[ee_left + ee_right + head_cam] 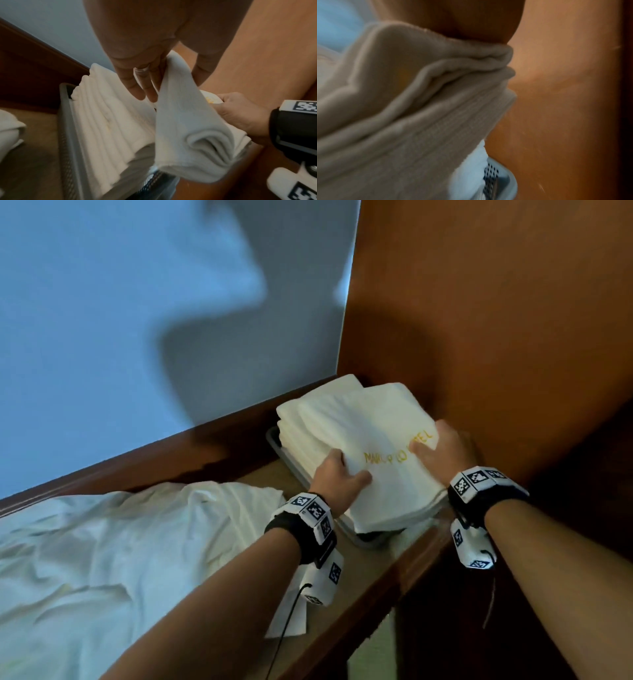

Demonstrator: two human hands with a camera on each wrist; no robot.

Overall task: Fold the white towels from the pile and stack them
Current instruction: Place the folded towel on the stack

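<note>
At frame centre the folded towel (387, 474) lies atop the stack (308, 436) in the tray (274, 440) (corner-tucked beside the wooden panel (496, 320)), with the pile (102, 542) lower left.

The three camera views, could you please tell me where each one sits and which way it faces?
Head: looks down from above at the folded towel on the stack of towels in the mesh tray; both forearms, left hand, right hand show.
Left wrist: looks along the palm at that towel; fingers show, and the right hand.
Right wrist: sits close against the towel edges; only a blurred bit of hand shows.
All three share the towel and tray.
</note>
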